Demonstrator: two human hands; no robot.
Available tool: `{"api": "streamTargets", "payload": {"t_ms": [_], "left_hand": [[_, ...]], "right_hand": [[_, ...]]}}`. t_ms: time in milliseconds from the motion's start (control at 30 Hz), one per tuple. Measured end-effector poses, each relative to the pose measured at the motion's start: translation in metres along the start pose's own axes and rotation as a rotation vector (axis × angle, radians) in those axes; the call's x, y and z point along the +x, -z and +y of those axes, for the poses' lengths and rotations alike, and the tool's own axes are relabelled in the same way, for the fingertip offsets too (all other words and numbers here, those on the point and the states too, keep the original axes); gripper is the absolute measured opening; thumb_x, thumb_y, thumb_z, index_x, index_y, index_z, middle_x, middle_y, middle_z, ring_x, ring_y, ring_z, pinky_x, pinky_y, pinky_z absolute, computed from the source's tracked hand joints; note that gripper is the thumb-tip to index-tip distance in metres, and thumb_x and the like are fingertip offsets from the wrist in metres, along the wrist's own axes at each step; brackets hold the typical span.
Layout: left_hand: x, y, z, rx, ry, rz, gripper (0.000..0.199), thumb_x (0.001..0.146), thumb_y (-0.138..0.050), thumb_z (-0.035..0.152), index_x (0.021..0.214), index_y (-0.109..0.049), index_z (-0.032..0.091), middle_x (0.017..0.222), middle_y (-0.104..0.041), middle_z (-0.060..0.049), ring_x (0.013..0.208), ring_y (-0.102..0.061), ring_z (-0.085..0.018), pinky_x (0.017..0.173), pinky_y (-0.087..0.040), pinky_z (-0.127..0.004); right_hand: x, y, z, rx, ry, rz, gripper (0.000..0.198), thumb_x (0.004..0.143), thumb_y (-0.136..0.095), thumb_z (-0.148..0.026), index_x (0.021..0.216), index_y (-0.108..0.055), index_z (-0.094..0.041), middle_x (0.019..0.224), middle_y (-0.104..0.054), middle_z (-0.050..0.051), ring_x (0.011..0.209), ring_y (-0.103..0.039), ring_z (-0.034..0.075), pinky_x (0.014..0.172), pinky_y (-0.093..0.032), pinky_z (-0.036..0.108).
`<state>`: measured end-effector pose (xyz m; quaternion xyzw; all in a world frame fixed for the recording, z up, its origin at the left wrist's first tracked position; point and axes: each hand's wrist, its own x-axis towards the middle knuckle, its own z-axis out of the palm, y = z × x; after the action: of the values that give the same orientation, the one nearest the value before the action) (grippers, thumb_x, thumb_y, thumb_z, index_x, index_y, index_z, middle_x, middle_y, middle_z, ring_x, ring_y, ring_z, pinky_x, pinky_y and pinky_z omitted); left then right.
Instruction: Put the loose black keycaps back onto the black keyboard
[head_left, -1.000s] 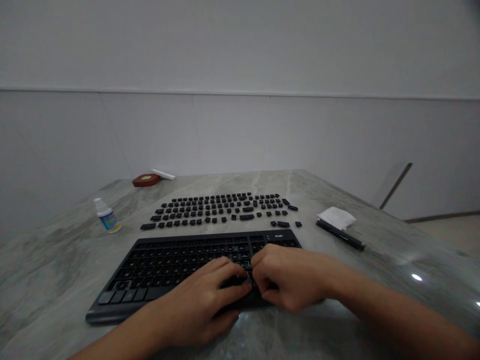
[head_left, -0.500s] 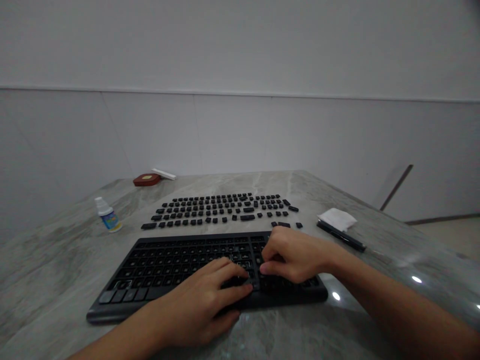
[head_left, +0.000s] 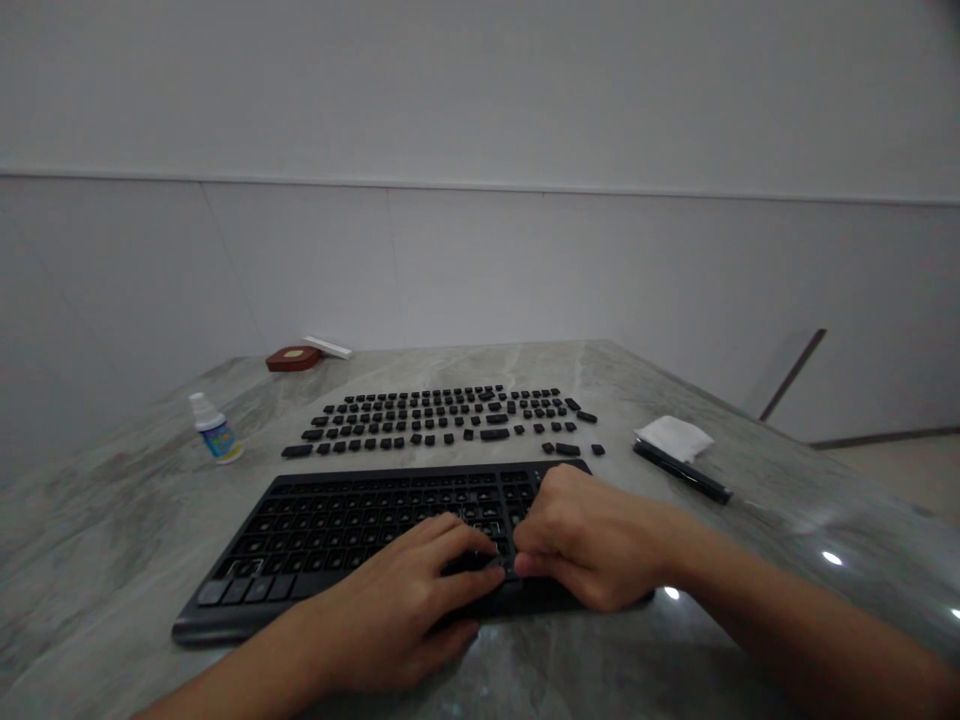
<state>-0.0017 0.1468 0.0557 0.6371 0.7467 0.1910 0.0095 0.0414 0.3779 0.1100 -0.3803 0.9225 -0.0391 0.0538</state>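
A black keyboard point(head_left: 322, 530) lies in front of me with most of its keycaps off, showing the bare key sockets. A few bottom-row keycaps point(head_left: 247, 590) are seated at its left end. My left hand point(head_left: 420, 590) rests over the lower middle of the keyboard, fingers stretched out and apart, their tips on the lower keys. Just right of those fingertips, my right hand point(head_left: 577, 540) is closed with its fingers curled and thumb pressed in, touching the keyboard. What it pinches, if anything, is hidden.
Loose black keycaps point(head_left: 420, 419) lie in rows behind the keyboard. At left stands a white-and-blue bottle point(head_left: 216, 428). A reddish-brown case point(head_left: 293, 359) and a white strip point(head_left: 328, 347) sit at the back. To the right are a white tissue point(head_left: 675, 437) and a dark pen-like tool point(head_left: 682, 471).
My right hand has shifted slightly left and toward me, close to the left fingertips, uncovering the keyboard's far right corner. My left hand has stayed in place.
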Motion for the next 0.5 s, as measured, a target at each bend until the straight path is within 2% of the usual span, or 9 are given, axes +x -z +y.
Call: {"api": "streamTargets", "payload": {"t_ms": [167,500], "left_hand": [[0.001,0.001,0.0,-0.007,0.003,-0.004,0.047,0.083,-0.061,0.007,0.128,-0.06,0.021,0.124,-0.059,-0.01,0.109,-0.055,-0.026,0.096,-0.052,-0.043],[-0.001,0.001,0.0,0.002,-0.01,-0.01,0.044,0.085,-0.06,0.009,0.128,-0.06,0.019,0.124,-0.058,-0.01,0.109,-0.055,-0.025,0.097,-0.051,-0.043]], "right_hand": [[0.016,-0.01,-0.001,-0.041,-0.069,-0.19,0.025,0.088,-0.056,-0.028,0.076,-0.075,-0.016,0.065,-0.071,0.008,0.051,-0.051,0.015,0.047,-0.019,0.026],[0.016,-0.016,-0.001,-0.054,-0.08,-0.186,0.022,0.085,-0.059,-0.028,0.075,-0.075,-0.017,0.066,-0.072,0.008,0.055,-0.057,0.017,0.049,-0.022,0.027]]}}
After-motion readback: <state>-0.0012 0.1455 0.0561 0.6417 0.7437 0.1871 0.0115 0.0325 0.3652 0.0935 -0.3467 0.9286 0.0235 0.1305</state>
